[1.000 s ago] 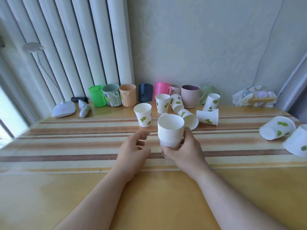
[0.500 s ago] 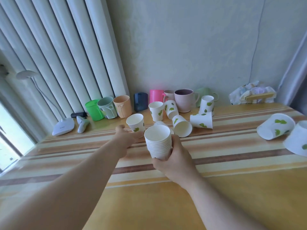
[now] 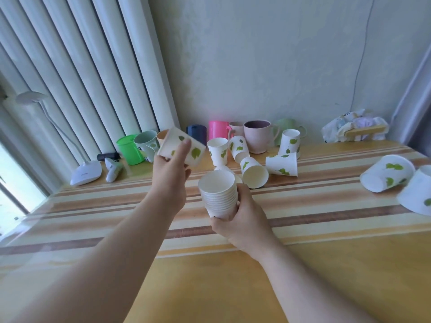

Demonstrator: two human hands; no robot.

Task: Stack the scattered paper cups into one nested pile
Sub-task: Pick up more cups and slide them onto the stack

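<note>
Right hand (image 3: 242,220), low in the middle of the frame, wraps its fingers round the lower part of the nested stack of paper cups (image 3: 218,196), holding it upright and clear of the table with the open mouth facing up. Just above and to the left, the left hand (image 3: 171,170) pinches a single leaf-printed paper cup (image 3: 182,149) by its side wall, tipped over so its base points up and to the right. These cups look very light and thin-walled, so they should crush or go oval under a hard squeeze (the rolled rim is probably the stiffest part); a gentle hold across the wall near the rim seems best, and the stack is likely stiffer than any one cup. Beyond the hands, loose cups sit in the centre of the frame: some upright (image 3: 217,151), some lying on their sides (image 3: 254,172), with two more tipped over at the right edge (image 3: 387,176). They rest on a table (image 3: 326,276) with a glossy, striped, seemingly smooth top, where a light cup could well slide or roll. Along the far edge stands a row of coloured plastic mugs (image 3: 256,136), a white desk lamp (image 3: 86,172) at the left, and a crumpled bag (image 3: 354,129) at the upper right, against a pale wall with vertical blinds (image 3: 81,66) at the upper left.
</note>
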